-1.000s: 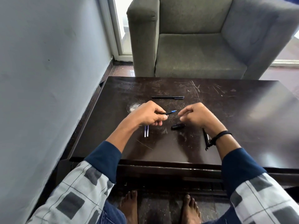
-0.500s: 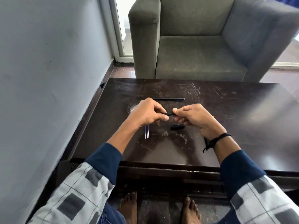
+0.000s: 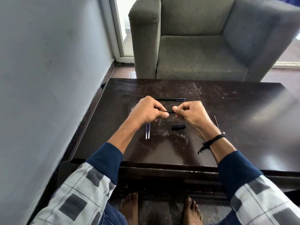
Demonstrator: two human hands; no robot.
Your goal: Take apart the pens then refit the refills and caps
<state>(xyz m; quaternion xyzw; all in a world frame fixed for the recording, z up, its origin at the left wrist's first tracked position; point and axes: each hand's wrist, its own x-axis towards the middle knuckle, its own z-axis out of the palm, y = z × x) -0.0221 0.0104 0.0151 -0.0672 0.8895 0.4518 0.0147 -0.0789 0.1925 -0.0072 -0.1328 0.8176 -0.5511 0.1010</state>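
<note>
Right hand [image 3: 190, 115] has joined left hand [image 3: 146, 113] on pen [image 3: 170, 112] above scratched table [image 3: 243, 127].

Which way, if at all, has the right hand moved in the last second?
Yes. Against the loose cap, the right hand has shifted left, toward the left hand, and now pinches the pen.

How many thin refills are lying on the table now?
2. Both refills lie side by side below the left hand, which covers their far ends. A thin dark stick beside the right hand may be a third; too small to tell.
</note>
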